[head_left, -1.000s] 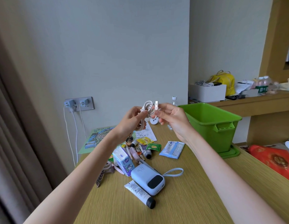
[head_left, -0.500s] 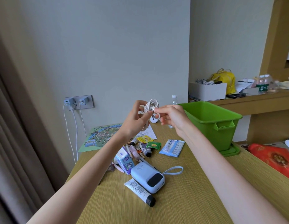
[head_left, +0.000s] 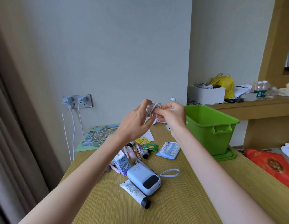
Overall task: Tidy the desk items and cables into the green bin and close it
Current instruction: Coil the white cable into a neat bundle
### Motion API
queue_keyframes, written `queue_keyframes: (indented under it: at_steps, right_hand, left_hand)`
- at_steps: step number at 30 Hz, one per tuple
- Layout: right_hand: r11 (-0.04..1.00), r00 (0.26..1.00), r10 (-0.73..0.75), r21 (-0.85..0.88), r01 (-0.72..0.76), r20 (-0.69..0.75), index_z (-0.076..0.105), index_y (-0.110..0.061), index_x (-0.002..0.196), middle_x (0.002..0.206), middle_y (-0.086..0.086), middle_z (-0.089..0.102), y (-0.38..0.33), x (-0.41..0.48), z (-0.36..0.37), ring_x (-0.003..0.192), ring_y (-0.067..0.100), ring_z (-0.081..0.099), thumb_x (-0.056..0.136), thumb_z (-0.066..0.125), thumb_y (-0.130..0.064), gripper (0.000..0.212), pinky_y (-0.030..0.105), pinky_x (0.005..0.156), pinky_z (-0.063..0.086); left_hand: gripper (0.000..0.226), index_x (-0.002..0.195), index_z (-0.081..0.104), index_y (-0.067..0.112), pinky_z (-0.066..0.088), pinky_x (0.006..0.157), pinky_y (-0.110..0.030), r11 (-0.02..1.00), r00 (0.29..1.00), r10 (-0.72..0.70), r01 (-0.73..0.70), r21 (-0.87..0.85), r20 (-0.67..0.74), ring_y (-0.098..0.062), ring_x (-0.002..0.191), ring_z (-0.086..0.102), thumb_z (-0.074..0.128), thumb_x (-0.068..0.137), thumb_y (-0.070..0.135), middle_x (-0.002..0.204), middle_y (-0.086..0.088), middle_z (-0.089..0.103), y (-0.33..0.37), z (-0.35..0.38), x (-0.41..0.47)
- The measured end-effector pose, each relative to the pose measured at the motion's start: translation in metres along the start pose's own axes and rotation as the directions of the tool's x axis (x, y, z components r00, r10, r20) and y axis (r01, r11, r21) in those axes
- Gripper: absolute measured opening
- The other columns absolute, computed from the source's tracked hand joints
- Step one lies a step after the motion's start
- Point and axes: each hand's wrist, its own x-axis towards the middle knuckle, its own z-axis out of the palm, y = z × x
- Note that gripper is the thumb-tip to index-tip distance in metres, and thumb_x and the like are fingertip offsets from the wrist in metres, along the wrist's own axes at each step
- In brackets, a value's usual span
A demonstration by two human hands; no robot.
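Both hands, the left hand (head_left: pixel 134 125) and the right hand (head_left: pixel 172 116), pinch a coiled white cable (head_left: pixel 152 109) above the bench (head_left: pixel 181 199), beside the open green bin (head_left: pixel 211 125). It looks light and floppy; I would hold it across the loops.

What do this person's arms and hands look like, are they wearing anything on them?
Nothing is worn. Both forearms are bare as far as the picture shows, no sleeves in view. The left hand and right hand carry no gloves, and no watch, bracelet or ring is visible.

Soft daylight, sharp, wide-angle edge distortion
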Motion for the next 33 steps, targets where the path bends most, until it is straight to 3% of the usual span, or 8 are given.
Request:
queue_keyframes:
  at_steps: [5,9,12,15,18,23,25,33]
  right_hand:
    - [0.998,0.996,0.06,0.022,-0.061,0.062,0.058,-0.006,0.077,0.066,0.009,0.065,0.001,-0.002,-0.003,0.057,0.02,0.067,0.071,0.082,-0.004,0.025,0.042,0.074,0.061]
    - [0.996,0.987,0.081,-0.044,-0.076,0.141,0.065,-0.007,0.079,0.068,0.003,0.066,0.003,0.001,-0.012,0.064,0.014,0.061,0.079,0.073,-0.006,0.008,0.025,0.064,0.056]
    - [0.994,0.981,0.086,-0.085,-0.072,0.174,0.067,-0.008,0.085,0.082,0.007,0.069,0.006,0.008,-0.022,0.072,0.015,0.062,0.083,0.057,0.004,0.016,0.024,0.062,0.054]
    - [0.985,0.96,0.043,-0.172,0.005,0.276,0.063,-0.006,0.109,0.104,0.007,0.069,0.011,0.013,-0.031,0.096,0.018,0.065,0.084,0.048,0.013,0.036,0.028,0.076,0.055]
    - [0.993,0.9,0.047,-0.117,0.004,0.434,0.062,-0.004,0.117,0.113,0.013,0.069,0.016,0.014,-0.042,0.105,0.023,0.066,0.086,0.051,0.013,0.037,0.036,0.088,0.056]
    - [0.988,0.899,-0.067,-0.098,0.121,0.433,0.066,-0.003,0.109,0.098,0.011,0.069,0.019,0.021,-0.064,0.076,0.002,0.067,0.089,0.064,-0.002,0.02,0.012,0.058,0.05]
    - [0.968,0.911,-0.104,-0.17,0.186,0.4,0.068,0.001,0.105,0.091,0.011,0.068,0.018,0.028,-0.075,0.071,0.007,0.063,0.088,0.067,-0.005,0.018,0.011,0.055,0.047]
    - [0.692,0.941,-0.222,-0.638,0.336,0.255,0.073,-0.026,0.077,0.083,-0.01,0.072,0.015,0.082,-0.135,0.084,0.013,0.067,0.078,0.078,-0.03,0.006,0.04,0.08,0.053]
  left_hand:
    - [0.042,0.117,0.038,0.018,0.027,0.05,-0.029,0.992,1.0,-0.003,0.002,0.122,0.012,-0.01,0.056,0.043,0.06,0.091,0.044,0.075,0.015,0.046,-0.003,0.0,0.0]
    - [0.041,0.118,0.039,0.02,0.034,0.053,-0.033,0.992,0.998,-0.042,0.035,0.124,0.056,-0.022,0.062,0.045,0.061,0.091,0.042,0.08,0.005,0.056,-0.009,-0.002,0.002]
    - [0.037,0.116,0.046,0.017,0.04,0.055,-0.032,0.978,0.981,-0.139,0.157,-0.14,0.133,-0.019,0.057,0.046,0.066,0.09,0.035,0.076,-0.001,0.062,-0.01,-0.003,0.003]
    - [0.023,0.113,0.054,0.012,0.038,0.049,-0.026,0.839,0.952,-0.214,0.293,-0.459,0.217,-0.02,0.054,0.044,0.06,0.095,0.025,0.075,-0.007,0.066,-0.004,-0.002,0.005]
    - [0.02,0.115,0.054,0.004,0.031,0.047,-0.027,0.744,0.937,-0.179,0.328,-0.582,0.299,-0.026,0.057,0.039,0.054,0.098,0.016,0.076,-0.015,0.063,0.002,0.0,0.008]
    - [0.021,0.115,0.055,0.008,0.03,0.054,-0.029,0.689,0.917,-0.148,0.364,-0.626,0.37,-0.023,0.063,0.04,0.052,0.099,0.02,0.079,-0.014,0.059,0.014,0.008,0.02]
    - [0.02,0.114,0.056,0.009,0.032,0.053,-0.028,0.692,0.907,-0.135,0.375,-0.617,0.399,-0.023,0.063,0.042,0.053,0.098,0.022,0.079,-0.014,0.06,0.017,0.014,0.027]
    - [0.029,0.113,0.053,0.005,0.039,0.051,-0.019,0.744,0.854,-0.139,0.424,-0.517,0.501,-0.015,0.056,0.046,0.056,0.097,0.029,0.073,-0.004,0.065,0.03,0.071,0.072]
